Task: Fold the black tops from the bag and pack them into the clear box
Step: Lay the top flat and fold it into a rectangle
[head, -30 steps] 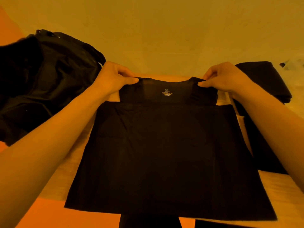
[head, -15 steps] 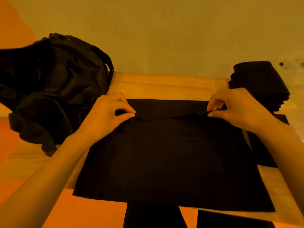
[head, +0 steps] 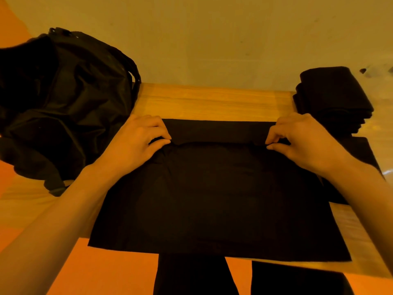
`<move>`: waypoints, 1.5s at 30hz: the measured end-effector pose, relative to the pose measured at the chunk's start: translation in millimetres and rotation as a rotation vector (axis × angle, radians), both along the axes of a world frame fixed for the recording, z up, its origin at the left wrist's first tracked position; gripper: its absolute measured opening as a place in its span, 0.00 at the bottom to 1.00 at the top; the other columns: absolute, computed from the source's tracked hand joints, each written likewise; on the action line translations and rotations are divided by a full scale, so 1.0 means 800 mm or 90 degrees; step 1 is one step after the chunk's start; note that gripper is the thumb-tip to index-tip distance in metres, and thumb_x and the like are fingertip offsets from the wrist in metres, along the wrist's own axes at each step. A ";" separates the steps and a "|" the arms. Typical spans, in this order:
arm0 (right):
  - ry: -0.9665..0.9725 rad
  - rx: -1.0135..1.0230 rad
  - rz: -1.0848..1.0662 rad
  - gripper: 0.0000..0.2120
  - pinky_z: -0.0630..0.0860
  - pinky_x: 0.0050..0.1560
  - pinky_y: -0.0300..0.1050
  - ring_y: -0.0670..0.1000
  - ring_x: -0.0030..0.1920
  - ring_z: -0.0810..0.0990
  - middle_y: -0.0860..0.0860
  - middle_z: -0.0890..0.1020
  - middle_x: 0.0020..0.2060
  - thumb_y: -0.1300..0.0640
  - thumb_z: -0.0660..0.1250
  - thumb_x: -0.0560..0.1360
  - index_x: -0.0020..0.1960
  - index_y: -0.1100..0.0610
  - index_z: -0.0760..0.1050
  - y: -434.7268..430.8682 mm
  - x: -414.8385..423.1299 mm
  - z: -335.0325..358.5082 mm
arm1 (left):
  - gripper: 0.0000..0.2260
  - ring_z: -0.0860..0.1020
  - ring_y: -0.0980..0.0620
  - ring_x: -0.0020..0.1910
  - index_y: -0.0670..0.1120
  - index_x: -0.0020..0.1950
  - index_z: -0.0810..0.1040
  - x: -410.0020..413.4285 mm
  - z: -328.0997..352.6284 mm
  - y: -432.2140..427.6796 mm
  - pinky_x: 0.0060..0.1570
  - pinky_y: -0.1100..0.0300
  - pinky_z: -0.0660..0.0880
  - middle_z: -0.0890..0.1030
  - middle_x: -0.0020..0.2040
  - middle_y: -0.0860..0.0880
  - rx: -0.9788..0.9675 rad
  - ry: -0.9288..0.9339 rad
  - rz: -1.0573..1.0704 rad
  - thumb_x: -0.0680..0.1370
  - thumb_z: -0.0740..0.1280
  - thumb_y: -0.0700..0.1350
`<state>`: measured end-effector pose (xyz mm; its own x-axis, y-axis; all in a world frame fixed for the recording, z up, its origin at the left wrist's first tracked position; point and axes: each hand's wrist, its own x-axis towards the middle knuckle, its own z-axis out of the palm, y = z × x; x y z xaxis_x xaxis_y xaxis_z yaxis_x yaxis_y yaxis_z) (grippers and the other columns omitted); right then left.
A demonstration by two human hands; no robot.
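A black top (head: 219, 194) lies flat on the wooden table (head: 208, 101), its near edge hanging over the front. Its far end is turned toward me into a narrow band (head: 217, 130). My left hand (head: 136, 143) pinches the left end of that fold between thumb and forefinger. At the right end of the fold my right hand (head: 302, 141) pinches the cloth the same way. The black bag (head: 63, 99) slumps at the table's left end. A stack of folded black tops (head: 333, 96) sits at the right, inside a clear box whose walls barely show.
A pale wall (head: 212, 39) rises right behind the table. Bare wood shows between the fold and the wall. Orange floor (head: 102, 273) and my dark trouser legs (head: 191, 275) lie below the table's front edge. More black cloth (head: 357, 152) lies under my right wrist.
Both hands carried the top's neck end from the far side toward me and laid it down, hiding the label. The hands now rest lower on the cloth, still pinching.
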<state>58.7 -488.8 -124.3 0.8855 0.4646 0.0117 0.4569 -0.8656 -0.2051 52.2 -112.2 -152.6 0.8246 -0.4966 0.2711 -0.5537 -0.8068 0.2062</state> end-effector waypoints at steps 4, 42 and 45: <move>-0.006 -0.008 0.021 0.06 0.76 0.50 0.45 0.44 0.47 0.75 0.42 0.79 0.43 0.56 0.75 0.74 0.50 0.48 0.82 0.001 -0.004 -0.004 | 0.08 0.80 0.53 0.50 0.49 0.52 0.85 -0.003 -0.002 0.007 0.54 0.50 0.72 0.82 0.51 0.54 0.012 0.025 -0.029 0.77 0.69 0.49; -0.014 -0.076 -0.275 0.36 0.39 0.80 0.55 0.57 0.81 0.38 0.59 0.42 0.81 0.31 0.34 0.79 0.82 0.47 0.37 0.049 -0.049 -0.052 | 0.39 0.39 0.44 0.82 0.57 0.82 0.41 -0.020 -0.017 -0.085 0.79 0.43 0.39 0.39 0.83 0.46 0.154 0.084 0.293 0.76 0.37 0.75; 0.009 -0.080 -0.272 0.37 0.37 0.78 0.53 0.56 0.80 0.37 0.58 0.41 0.81 0.30 0.33 0.78 0.82 0.46 0.36 0.049 -0.079 -0.049 | 0.39 0.35 0.46 0.81 0.59 0.82 0.39 -0.062 -0.018 -0.076 0.79 0.44 0.37 0.37 0.83 0.47 0.181 0.120 0.324 0.75 0.35 0.76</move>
